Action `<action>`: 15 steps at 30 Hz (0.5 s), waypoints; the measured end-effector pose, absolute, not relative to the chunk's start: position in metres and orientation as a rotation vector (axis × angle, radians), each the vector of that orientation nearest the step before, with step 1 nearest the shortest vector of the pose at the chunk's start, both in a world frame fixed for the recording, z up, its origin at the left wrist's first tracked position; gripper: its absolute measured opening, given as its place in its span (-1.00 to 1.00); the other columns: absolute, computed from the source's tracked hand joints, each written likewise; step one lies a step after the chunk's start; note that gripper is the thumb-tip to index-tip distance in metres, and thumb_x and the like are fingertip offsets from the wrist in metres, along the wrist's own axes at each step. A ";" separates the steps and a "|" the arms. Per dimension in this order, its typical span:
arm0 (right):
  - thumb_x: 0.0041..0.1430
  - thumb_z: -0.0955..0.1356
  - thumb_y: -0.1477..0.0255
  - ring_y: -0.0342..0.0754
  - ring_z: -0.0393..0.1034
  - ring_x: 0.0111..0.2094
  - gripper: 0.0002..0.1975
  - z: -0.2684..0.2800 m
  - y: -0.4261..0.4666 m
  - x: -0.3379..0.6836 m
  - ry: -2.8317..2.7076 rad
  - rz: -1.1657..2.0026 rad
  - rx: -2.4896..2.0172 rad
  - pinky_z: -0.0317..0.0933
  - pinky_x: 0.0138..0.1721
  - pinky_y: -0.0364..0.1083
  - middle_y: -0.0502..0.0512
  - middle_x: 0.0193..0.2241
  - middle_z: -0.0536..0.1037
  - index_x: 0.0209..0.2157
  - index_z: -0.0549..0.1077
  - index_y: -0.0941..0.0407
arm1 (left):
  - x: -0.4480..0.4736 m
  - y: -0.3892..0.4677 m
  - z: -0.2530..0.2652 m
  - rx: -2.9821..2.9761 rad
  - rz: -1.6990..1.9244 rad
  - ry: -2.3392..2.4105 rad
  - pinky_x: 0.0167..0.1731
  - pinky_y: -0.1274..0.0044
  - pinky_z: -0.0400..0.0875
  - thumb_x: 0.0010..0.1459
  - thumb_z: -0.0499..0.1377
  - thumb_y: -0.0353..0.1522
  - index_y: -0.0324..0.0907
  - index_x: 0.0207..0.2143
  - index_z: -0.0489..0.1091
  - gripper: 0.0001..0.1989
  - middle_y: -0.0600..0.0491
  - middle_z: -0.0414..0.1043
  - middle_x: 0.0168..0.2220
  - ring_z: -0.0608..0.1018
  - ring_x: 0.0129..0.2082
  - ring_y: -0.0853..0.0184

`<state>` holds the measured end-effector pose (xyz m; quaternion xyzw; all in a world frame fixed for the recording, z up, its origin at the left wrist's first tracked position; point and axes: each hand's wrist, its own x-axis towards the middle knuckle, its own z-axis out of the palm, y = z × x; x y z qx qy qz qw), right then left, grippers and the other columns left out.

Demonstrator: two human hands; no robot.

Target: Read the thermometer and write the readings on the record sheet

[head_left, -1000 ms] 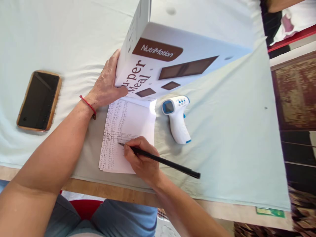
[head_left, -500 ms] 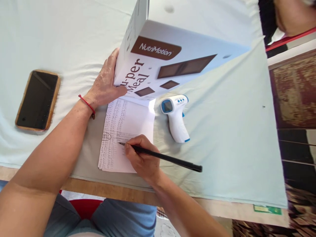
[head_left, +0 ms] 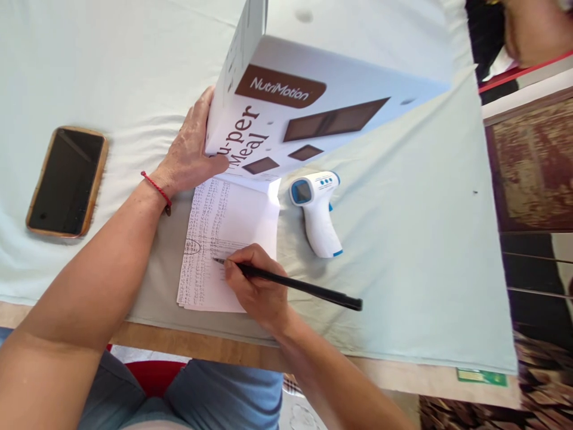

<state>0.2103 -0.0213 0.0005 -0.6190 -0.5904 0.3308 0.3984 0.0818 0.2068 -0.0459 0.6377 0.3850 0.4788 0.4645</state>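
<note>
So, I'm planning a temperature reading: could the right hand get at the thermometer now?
Probably yes: the thermometer lies close by the right hand with nothing visible between them, though that hand's black pen may need setting down.

On the cloth (head_left: 425, 269), a phone (head_left: 67, 181) lies left of the papers (head_left: 250, 215), a thermometer (head_left: 319, 230) right; behind, a box (head_left: 344, 77) seems to rest on their far edge. The pen (head_left: 307, 288) slants before the thermometer.
</note>
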 end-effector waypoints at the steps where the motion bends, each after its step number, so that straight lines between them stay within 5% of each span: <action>1: 0.08 0.32 0.45 -0.21 0.17 -0.65 -0.88 0.001 -0.021 0.210 -1.482 0.835 -1.562 0.11 -0.63 -0.21 -0.14 -0.67 0.33 -0.51 0.32 0.04 | 0.082 0.207 -0.046 1.581 1.174 0.941 0.25 0.05 0.23 -0.13 0.22 -0.40 0.00 0.36 -0.05 -0.03 -0.03 0.30 0.14 0.14 0.36 -0.15; 15: 0.09 0.33 0.49 -0.22 0.14 -0.65 -0.88 0.000 -0.022 0.212 -1.505 0.810 -1.552 0.08 -0.60 -0.21 -0.17 -0.67 0.29 -0.48 0.31 0.04 | 0.080 0.204 -0.043 1.631 1.150 0.903 0.31 0.10 0.14 -0.12 0.23 -0.46 -0.05 0.33 0.06 -0.09 -0.04 0.35 0.10 0.15 0.36 -0.12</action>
